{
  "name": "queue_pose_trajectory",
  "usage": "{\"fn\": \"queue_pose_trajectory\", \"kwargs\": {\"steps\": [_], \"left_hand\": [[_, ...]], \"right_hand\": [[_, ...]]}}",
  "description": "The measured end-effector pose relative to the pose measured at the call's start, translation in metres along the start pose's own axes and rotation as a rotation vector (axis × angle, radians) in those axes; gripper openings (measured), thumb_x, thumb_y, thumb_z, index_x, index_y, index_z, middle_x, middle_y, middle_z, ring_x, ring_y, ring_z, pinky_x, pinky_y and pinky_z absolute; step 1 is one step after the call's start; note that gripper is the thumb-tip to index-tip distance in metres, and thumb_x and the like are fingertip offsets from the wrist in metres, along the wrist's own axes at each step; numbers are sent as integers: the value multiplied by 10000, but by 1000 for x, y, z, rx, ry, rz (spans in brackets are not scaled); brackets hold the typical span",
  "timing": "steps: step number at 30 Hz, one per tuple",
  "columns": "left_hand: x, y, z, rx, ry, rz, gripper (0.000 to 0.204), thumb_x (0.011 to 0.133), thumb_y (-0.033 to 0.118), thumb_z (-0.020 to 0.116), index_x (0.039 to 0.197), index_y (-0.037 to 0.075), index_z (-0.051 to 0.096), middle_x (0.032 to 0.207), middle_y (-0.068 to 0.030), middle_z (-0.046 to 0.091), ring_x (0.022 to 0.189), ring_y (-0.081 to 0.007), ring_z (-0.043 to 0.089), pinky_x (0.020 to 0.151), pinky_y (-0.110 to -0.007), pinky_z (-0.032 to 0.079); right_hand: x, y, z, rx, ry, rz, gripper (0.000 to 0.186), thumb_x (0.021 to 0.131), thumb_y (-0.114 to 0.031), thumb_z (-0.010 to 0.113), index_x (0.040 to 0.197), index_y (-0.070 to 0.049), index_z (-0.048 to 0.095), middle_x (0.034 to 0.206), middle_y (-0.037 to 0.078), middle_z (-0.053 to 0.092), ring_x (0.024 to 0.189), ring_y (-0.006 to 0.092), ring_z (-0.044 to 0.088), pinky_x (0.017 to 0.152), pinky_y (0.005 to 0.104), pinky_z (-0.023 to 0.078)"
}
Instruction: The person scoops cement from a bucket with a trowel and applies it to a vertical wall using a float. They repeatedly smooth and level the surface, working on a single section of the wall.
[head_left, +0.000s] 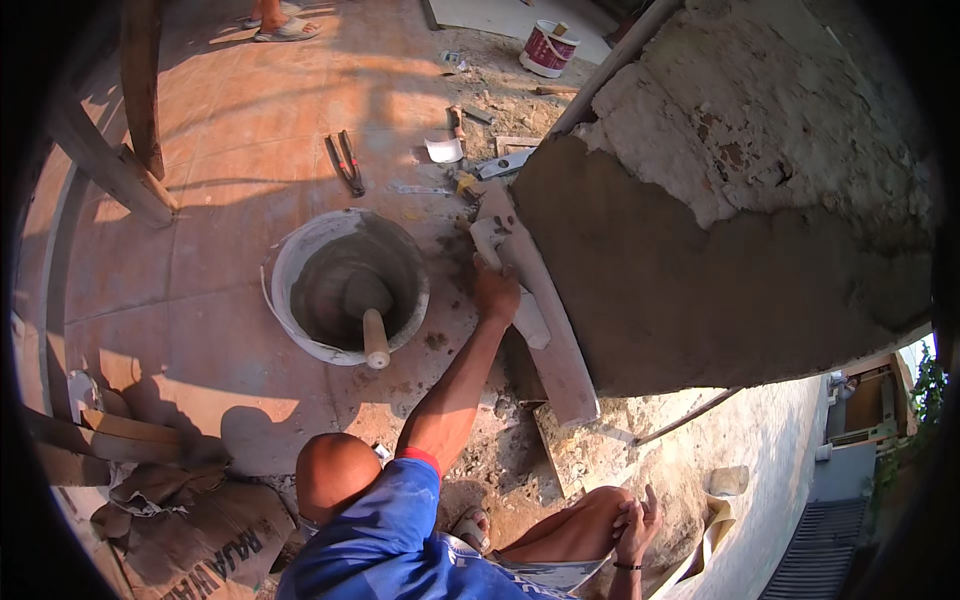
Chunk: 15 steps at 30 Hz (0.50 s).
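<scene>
My left hand [497, 292] grips the handle of a long, pale float [570, 392], which lies along the edge of a block coated in dark wet mortar [700, 300]; rough old plaster [740, 120] shows on its upper part. To the left of this hand stands a white bucket [285, 300] containing grey mortar [335, 275] and a trowel with a wooden handle [374, 338]. My right hand [632, 525] is low on the right beside my bent knee, its fingers loosely apart, holding nothing.
Pincers [350, 165], a level [505, 165] and a red-and-white pail [545, 55] lie or stand farther back. Another person's sandalled feet [285, 30] show at top. Wooden posts [140, 90] rise at left; a brown sack [190, 530] lies lower left; a rod [685, 415] is under the block.
</scene>
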<state>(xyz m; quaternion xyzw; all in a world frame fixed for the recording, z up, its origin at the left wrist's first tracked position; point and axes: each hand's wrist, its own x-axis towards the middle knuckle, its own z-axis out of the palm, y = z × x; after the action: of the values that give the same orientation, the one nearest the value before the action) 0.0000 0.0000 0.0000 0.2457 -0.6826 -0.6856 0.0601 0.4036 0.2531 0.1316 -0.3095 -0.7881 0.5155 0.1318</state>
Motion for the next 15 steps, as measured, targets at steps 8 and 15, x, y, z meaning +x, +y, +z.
{"fn": "queue_pose_trajectory", "kwargs": {"steps": [8,15], "left_hand": [[25,19,-4,-38,-8,87,690,901,146,542,1437,-83,172,1118,-342,599,1041,-456,601,905,-472,485],[10,10,2,-26,11,101,669,913,141,529,1439,-71,174,1139,-346,590,1071,-449,594,930,-459,483]], "right_hand": [[12,21,6,54,10,-13,498,958,-192,557,1365,52,404,714,73,615,389,50,437,313,194,307],[28,16,2,32,2,-13,467,958,-171,556,1352,45,428,705,68,612,383,43,426,309,192,301]]}}
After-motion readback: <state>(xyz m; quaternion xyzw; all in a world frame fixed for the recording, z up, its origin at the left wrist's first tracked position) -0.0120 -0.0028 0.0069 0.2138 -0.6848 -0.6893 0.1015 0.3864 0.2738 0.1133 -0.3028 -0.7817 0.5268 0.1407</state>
